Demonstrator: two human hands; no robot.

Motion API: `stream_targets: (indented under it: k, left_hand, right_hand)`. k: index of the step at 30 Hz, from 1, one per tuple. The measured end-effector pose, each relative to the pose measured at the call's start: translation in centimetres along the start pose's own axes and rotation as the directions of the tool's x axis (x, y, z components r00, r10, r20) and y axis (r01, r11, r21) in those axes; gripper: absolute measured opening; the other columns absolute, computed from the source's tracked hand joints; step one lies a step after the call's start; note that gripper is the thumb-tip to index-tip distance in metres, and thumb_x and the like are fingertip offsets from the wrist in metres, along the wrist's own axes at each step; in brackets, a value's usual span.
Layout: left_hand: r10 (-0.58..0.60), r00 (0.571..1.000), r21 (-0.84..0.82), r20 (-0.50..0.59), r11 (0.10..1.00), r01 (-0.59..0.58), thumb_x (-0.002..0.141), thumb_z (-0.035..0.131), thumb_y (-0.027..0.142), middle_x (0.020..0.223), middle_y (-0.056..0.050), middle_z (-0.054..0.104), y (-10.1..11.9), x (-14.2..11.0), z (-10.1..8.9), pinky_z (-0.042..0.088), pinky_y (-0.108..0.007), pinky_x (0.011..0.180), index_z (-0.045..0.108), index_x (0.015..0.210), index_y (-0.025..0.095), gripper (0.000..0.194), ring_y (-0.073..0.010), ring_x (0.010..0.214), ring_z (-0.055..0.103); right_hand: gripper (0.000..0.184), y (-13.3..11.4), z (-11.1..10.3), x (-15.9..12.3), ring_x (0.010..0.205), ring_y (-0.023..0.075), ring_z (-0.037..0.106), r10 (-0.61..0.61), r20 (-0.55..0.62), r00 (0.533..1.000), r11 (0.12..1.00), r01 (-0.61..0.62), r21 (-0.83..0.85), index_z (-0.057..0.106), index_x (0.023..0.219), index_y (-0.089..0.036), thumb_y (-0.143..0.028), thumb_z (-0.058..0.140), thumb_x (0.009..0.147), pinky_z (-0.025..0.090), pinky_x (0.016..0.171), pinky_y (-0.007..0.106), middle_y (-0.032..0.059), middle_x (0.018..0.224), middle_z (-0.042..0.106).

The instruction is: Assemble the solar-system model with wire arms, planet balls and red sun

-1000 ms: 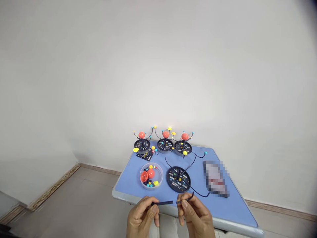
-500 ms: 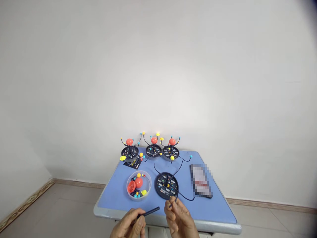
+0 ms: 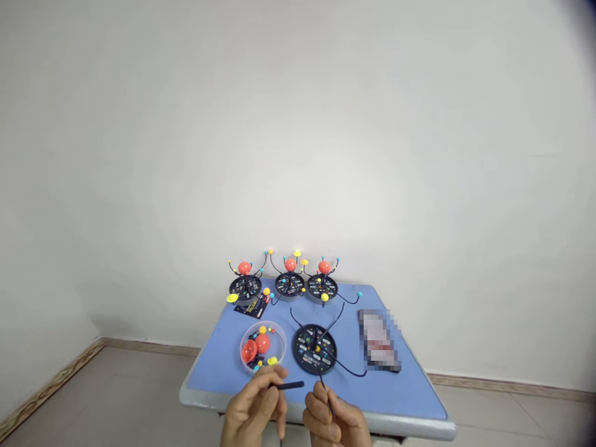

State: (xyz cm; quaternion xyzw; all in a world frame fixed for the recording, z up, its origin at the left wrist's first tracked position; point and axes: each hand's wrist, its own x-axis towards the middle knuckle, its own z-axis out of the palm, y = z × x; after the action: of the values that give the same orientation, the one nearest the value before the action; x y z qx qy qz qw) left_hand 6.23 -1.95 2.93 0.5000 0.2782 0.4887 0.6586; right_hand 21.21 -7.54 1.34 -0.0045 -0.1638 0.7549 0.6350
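Currently, left hand (image 3: 252, 406) pinching black tube (image 3: 293, 385), right hand (image 3: 342, 419) gripping thin black rod (image 3: 323, 381) (tube and rod apart), near front of blue table (image 3: 395, 394). Beyond: black disc base (image 3: 303, 355) with curved arms (image 3: 334, 321), beside clear bowl (image 3: 279, 347).

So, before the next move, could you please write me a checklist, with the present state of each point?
1. Left hand holding the black rod: ok.
2. Right hand holding the thin black piece: ok.
3. Black rod and thin black piece joined: not ok; they are apart.
4. Round base resting on the blue table: ok.
5. Left hand clear of the parts tub: cannot tell; fingers overlap its near edge in this view.
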Motion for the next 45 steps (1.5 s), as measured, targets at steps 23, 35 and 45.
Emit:
stream_targets:
  k: [23,35,45]
  left_hand:
    - [-0.086,0.996,-0.083,-0.005,0.993,0.085,0.07,0.083,0.044,0.086,-0.006,0.073,0.8,0.2,1.0,0.051,-0.027,0.079,0.082,0.085,0.021,0.028,-0.0164,0.076,0.063]
    - [-0.162,0.986,-0.082,-0.042,0.984,0.158,0.062,0.086,0.051,0.085,-0.01,0.074,-1.0,0.2,1.7,0.054,-0.026,0.068,0.082,0.08,0.015,0.041,-0.016,0.068,0.061]
    - [-0.026,0.992,0.082,-0.124,0.996,0.036,0.071,0.078,0.054,0.061,-0.002,0.064,0.7,-0.6,0.9,0.05,-0.024,0.057,0.077,0.086,0.015,0.042,-0.0132,0.055,0.057]
  right_hand:
    - [0.034,3.3,1.6,0.2,0.053,0.009,0.046,-0.565,-0.199,0.801,0.56,0.195,-0.805,0.071,0.092,-0.019,-0.044,0.082,0.071,0.035,0.039,0.016,-0.0002,0.072,0.058]
    - [0.017,3.7,0.1,1.1,0.061,0.0142,0.055,-0.796,0.2,0.572,-0.082,0.227,-0.971,0.069,0.077,-0.022,-0.035,0.065,0.087,0.044,0.053,0.022,0.0007,0.07,0.061]
    - [0.032,1.0,3.3,-0.2,0.052,0.0123,0.053,-0.823,-0.101,0.559,0.235,0.174,-0.956,0.066,0.078,-0.02,-0.052,0.067,0.084,0.046,0.05,0.023,-0.001,0.063,0.06]
